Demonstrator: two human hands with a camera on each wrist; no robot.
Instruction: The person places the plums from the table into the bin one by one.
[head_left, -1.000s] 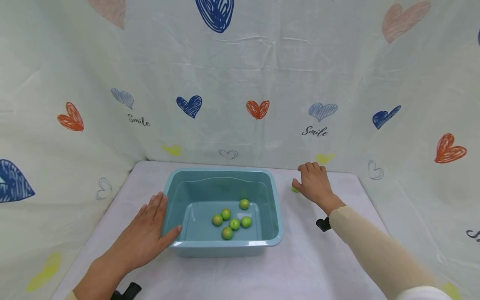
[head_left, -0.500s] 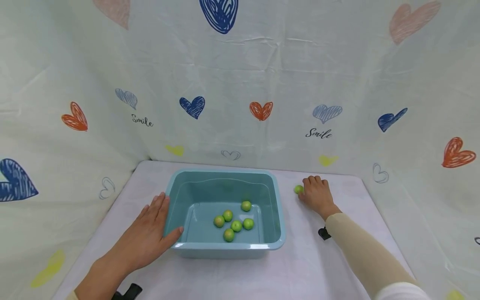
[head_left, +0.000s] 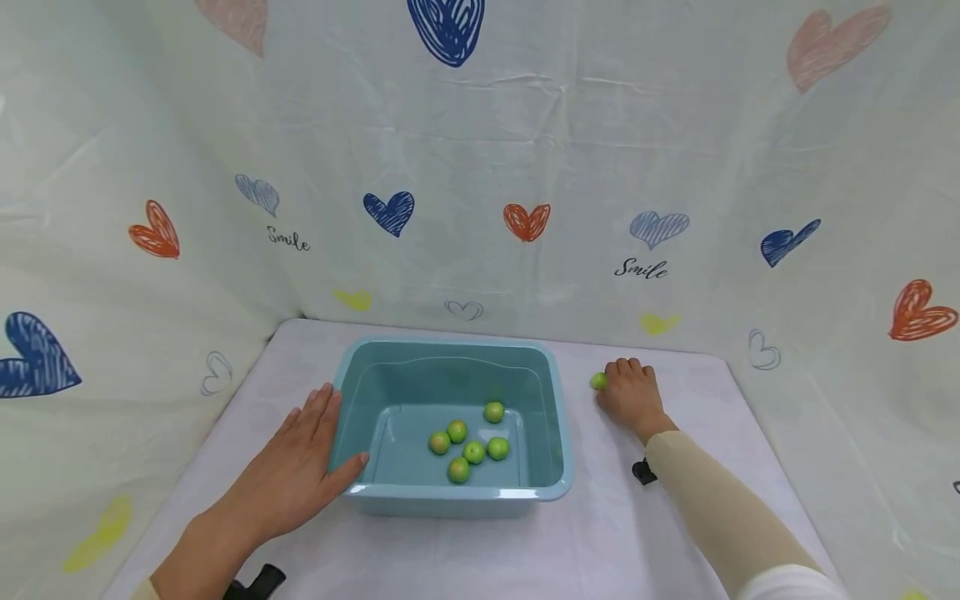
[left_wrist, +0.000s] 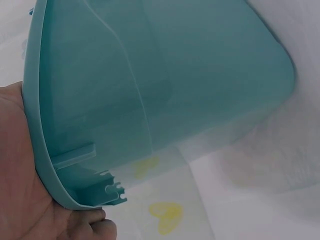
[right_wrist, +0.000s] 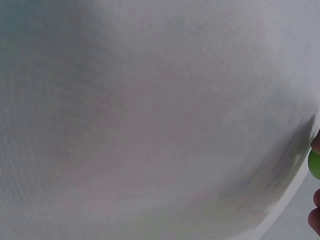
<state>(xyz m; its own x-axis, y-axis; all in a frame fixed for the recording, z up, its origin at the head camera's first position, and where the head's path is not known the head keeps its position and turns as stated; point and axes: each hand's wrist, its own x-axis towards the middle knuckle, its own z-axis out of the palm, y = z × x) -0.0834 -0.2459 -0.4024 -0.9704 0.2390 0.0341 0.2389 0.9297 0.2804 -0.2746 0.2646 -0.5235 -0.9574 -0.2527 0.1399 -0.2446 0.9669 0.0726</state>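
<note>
A light blue-green plastic basin [head_left: 450, 492] stands in the middle of the table, with several small round green fruits [head_left: 474, 452] on its floor. My left hand [head_left: 288, 475] lies with straight fingers along the basin's left rim, its thumb over the front left corner. The left wrist view shows that palm against the basin's rim [left_wrist: 34, 130]. To the right of the basin, my right hand [head_left: 632, 398] pinches another small green fruit [head_left: 598, 381], whose left side shows past the fingers. At the right wrist view's edge, the green fruit [right_wrist: 315, 164] sits between fingertips.
A white cloth [head_left: 600, 533] covers the table. Behind it and at both sides hangs a pale sheet [head_left: 465, 125] printed with hearts. A black wrist mount [head_left: 258, 583] sits under the left wrist, another black mount [head_left: 644, 472] under the right.
My right hand has come down beside the green fruit and its fingers have closed on it. The left hand stays at the basin's rim. The head view has shifted slightly.
</note>
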